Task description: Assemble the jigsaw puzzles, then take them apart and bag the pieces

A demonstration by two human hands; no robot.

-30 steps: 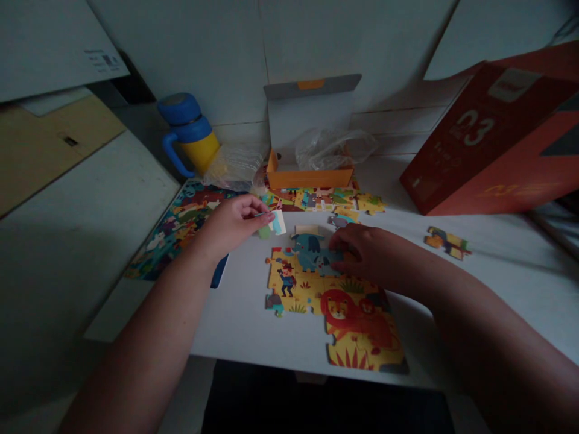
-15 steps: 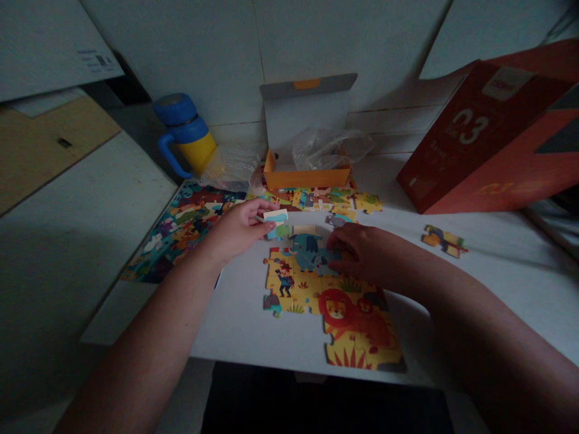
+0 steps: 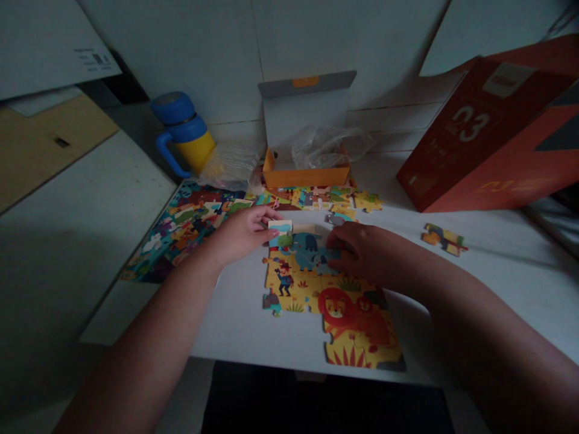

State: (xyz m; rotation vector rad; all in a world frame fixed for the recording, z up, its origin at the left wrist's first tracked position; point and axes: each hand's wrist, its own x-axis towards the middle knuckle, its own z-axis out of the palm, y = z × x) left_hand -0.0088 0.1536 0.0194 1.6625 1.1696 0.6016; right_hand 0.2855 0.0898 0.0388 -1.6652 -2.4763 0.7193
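My left hand (image 3: 246,235) pinches a jigsaw piece (image 3: 280,235) with a pale top edge and a blue and green picture. That piece lies against the upper left corner of a partly joined jigsaw puzzle (image 3: 307,286), beside the blue elephants. A walking figure and red lions also show on the puzzle. On its right side, my right hand (image 3: 350,247) is bent with thumb and fingertips holding the puzzle by the elephants; part of the puzzle is hidden under it. Just beyond that hand lies a grey and yellow puzzle piece (image 3: 341,216).
Joined pieces (image 3: 368,202) lie in front of an open orange box (image 3: 307,176) holding a clear plastic bag (image 3: 316,147). A loose piece (image 3: 444,239) is at right, below a large red box (image 3: 470,132). At left are a colourful picture sheet (image 3: 163,241) and a blue-yellow bottle (image 3: 185,132).
My left hand has moved slightly right and down, bringing its piece against the puzzle's upper left corner. My right hand has stayed in place on the puzzle.
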